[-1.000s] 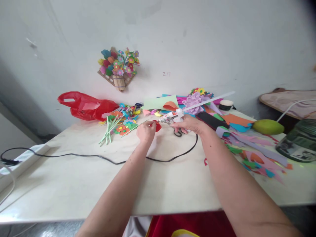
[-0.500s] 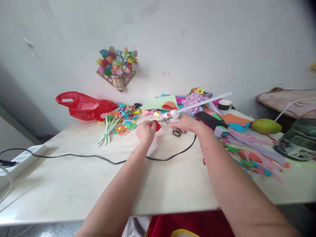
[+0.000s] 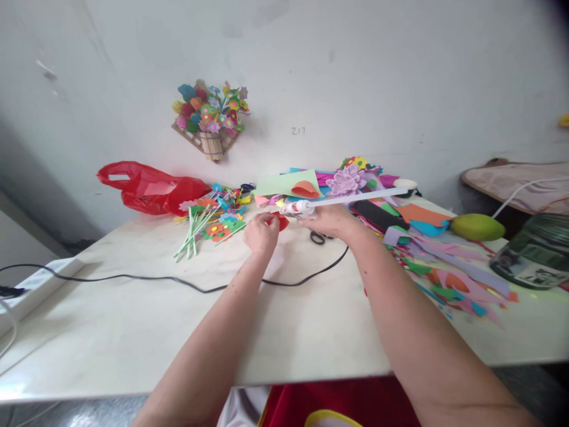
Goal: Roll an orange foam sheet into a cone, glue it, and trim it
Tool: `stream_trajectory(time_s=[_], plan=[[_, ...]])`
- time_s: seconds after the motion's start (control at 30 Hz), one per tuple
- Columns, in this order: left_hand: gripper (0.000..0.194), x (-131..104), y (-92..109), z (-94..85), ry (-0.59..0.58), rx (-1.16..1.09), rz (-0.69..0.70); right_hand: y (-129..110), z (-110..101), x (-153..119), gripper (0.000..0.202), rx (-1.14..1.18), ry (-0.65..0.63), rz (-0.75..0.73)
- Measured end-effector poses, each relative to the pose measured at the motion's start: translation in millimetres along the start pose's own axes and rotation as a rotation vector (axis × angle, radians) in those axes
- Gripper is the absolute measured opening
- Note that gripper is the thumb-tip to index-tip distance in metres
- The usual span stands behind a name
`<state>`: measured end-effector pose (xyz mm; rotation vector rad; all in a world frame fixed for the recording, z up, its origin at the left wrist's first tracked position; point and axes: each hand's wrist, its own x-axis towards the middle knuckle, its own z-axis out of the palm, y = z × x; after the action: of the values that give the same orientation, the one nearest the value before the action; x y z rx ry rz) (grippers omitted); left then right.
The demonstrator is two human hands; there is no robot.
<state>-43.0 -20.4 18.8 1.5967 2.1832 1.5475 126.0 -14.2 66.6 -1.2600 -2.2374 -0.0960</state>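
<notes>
My left hand (image 3: 261,234) is closed in a pinch on a small red foam piece (image 3: 283,222), which shows at its right side. In my right hand (image 3: 329,219) is a white glue gun (image 3: 299,207), its nozzle end pointing left towards the red piece. A long, pale glue stick (image 3: 364,197) sticks out of the gun's back, up and to the right. Whether the nozzle touches the red piece I cannot tell. Black-handled scissors (image 3: 317,238) lie on the table just below my right hand, partly hidden by it.
Foam flowers on pale green stems (image 3: 192,232) and a red plastic bag (image 3: 153,190) lie at the left. A black cord (image 3: 169,279) crosses the table from a power strip (image 3: 42,290). Foam scraps (image 3: 462,290), a green mango-like fruit (image 3: 478,227) and a glass jar (image 3: 533,252) are at the right.
The glue gun has moved left and tipped, so its nozzle is nearer the red piece and the glue stick lies flatter. My left hand keeps its pinch almost in place.
</notes>
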Motion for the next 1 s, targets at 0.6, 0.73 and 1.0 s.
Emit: stream_trajectory(time_s=[0.6, 0.73, 1.0], plan=[[0.026, 6.2, -2.1, -5.5, -0.033, 0.032, -0.128, -4.7, -9.7, -2.8, 0.018, 0.469, -0.119, 0.114], [0.027, 8.9, -3.9, -6.8, -0.036, 0.018, -0.137, -3.6, -12.2, -4.2, 0.022, 0.777, -0.160, 0.139], [0.029, 13.7, -6.2, -14.4, -0.042, -0.049, -0.164, 6.0, -1.4, -1.2, 0.037, 1.100, 0.011, 0.234]])
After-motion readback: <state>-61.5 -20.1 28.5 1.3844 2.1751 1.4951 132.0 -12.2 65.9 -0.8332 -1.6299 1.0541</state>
